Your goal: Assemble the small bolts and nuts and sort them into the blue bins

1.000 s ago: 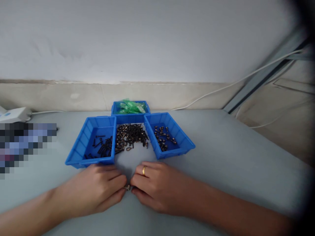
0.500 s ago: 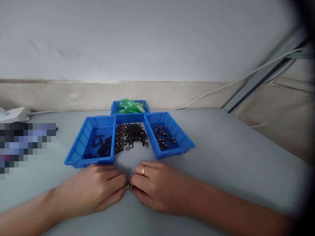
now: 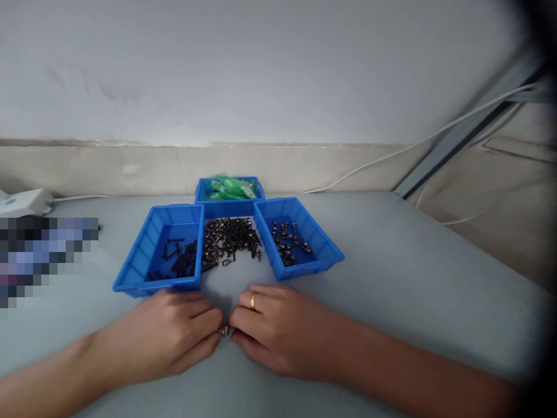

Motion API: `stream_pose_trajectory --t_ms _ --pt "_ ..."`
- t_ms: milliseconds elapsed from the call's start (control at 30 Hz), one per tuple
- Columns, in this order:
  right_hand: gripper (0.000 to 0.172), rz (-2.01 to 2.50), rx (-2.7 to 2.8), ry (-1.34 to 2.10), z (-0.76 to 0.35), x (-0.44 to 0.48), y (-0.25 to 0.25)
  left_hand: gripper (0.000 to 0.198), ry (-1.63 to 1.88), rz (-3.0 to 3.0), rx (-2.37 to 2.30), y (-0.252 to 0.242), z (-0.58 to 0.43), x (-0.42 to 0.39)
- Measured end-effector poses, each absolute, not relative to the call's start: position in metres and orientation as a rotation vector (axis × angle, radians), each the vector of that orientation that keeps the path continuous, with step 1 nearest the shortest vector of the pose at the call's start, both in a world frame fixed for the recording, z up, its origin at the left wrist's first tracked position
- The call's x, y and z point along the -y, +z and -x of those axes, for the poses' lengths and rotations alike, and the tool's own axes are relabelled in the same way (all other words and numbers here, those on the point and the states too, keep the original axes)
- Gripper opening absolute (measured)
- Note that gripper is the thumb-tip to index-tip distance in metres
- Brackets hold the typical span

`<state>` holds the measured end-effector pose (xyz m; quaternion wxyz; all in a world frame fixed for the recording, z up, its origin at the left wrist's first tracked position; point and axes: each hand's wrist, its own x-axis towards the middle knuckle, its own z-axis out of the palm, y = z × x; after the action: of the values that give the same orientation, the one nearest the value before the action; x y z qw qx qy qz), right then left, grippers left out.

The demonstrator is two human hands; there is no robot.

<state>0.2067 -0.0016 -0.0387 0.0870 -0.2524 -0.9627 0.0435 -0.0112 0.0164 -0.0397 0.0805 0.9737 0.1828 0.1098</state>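
Observation:
A small metal bolt (image 3: 224,331) with a washer-like collar shows between my two hands, low in the middle of the head view. My left hand (image 3: 185,331) is closed, its thumb and fingertips pinching the bolt's left end. From the other side, my right hand (image 3: 276,328), with a gold ring, is closed at the bolt's right end. The fingers hide both ends. Just beyond my left hand, a blue tray (image 3: 130,264) holds black screws (image 3: 185,259). Another blue tray (image 3: 319,244) on the right holds bolts with collars (image 3: 287,254).
Between the trays lies a loose pile of mixed screws and bolts (image 3: 232,237) on the grey table (image 3: 391,278). Behind it, a third blue tray (image 3: 199,191) contains green plastic bags (image 3: 230,187). A white box (image 3: 26,203) stands far left; a cable (image 3: 374,159) runs along the wall.
Hardly anything differs: both hands keep their grip on the bolt at the same spot. The trays and the pile are as before.

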Motion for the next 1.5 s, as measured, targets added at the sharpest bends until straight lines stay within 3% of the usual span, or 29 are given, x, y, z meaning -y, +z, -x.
stream_pose_trajectory --t_ms 1500 --pt "0.016 0.756 2.847 0.161 -0.2070 0.0029 -0.0382 0.032 0.314 -2.899 -0.553 -0.0378 0.0106 -0.0178"
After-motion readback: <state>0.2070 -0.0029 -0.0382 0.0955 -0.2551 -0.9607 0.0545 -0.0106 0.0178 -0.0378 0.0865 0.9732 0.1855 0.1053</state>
